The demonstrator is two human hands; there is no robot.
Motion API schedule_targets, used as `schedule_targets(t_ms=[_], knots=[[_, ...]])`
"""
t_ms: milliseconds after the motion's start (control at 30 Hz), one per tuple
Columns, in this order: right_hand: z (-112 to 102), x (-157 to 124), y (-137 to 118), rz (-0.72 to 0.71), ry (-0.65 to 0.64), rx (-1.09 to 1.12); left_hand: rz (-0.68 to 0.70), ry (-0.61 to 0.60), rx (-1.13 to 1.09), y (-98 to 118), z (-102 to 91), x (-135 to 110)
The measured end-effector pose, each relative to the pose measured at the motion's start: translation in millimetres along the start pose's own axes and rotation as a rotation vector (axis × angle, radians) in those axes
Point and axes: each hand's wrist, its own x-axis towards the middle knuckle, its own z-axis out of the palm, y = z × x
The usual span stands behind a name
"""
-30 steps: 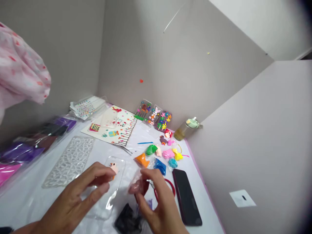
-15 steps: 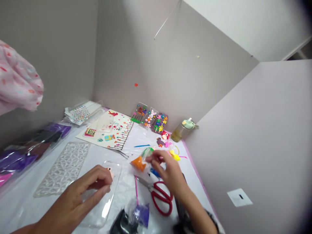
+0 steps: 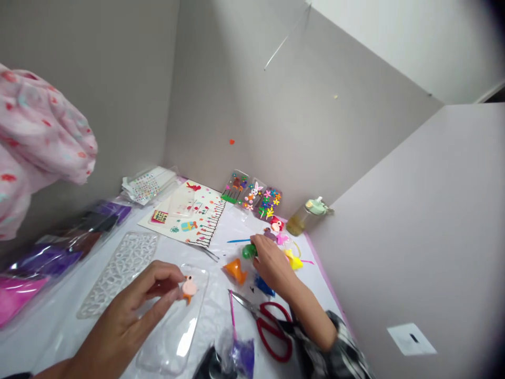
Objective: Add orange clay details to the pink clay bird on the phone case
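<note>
A clear phone case (image 3: 165,337) lies on the table with a small pink clay bird (image 3: 189,287) with orange feet near its top end. My left hand (image 3: 145,300) hovers over the case's left edge, fingers curved and tips apart beside the bird, with nothing seen between them. Farther right, my right hand (image 3: 270,260) has its fingers closed on a green clay packet (image 3: 249,251); the fingertips are partly hidden. Nearby lie an orange clay packet (image 3: 235,271) and a blue clay packet (image 3: 264,286). Red-handled scissors (image 3: 262,318) lie below my right forearm.
Purple (image 3: 243,355) and black (image 3: 213,366) clay packets lie in front. To the left are a lattice-patterned clear sheet (image 3: 122,273) and bagged clay (image 3: 59,263). Behind stand a decorated paper (image 3: 213,226), decorated cases (image 3: 252,193) and a bottle (image 3: 300,218). Pink cloth (image 3: 47,126) hangs left.
My right hand has lowered onto the green clay packet and closed on it. My left hand stays by the case, and the pink bird shows more fully. The view has shifted slightly left.
</note>
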Motion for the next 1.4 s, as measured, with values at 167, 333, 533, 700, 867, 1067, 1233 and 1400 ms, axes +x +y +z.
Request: schedule_targets(t_ms=[167, 333, 533, 700, 867, 1067, 1233, 1400], knots=[[10.4, -76.3, -52.0, -0.230, 0.232, 0.210, 0.373, -0.132, 0.145, -0.1, 3.5, -12.3], [43.1, -107.9, -87.9, -0.310, 0.344, 0.321, 0.410, -0.242, 0.150, 1.9, 16.4, -29.8], [50.3, -105.9, -89.3, -0.283, 0.350, 0.162, 0.411, -0.198, 0.256, 8.8, 20.8, -27.3], [47.9, -103.6, -93.0, -0.303, 0.392, 0.166, 0.481, -0.264, 0.345, 5.0, 18.2, -18.9], [45.4, -103.3, -101.8, -0.315, 0.397, 0.137, 0.387, -0.341, 0.284, 3.3, 15.8, -21.6], [45.5, -106.2, -104.9, -0.326, 0.391, 0.097, 0.219, -0.430, 0.219, 3.0, 7.7, -18.5], [53.5, -105.4, -103.7, -0.371, 0.424, 0.083, 0.364, -0.430, 0.325, 4.3, 4.4, -12.3], [53.7, -108.8, -107.4, -0.371, 0.406, 0.134, 0.543, -0.460, 0.450, 13.7, 6.3, -12.7]])
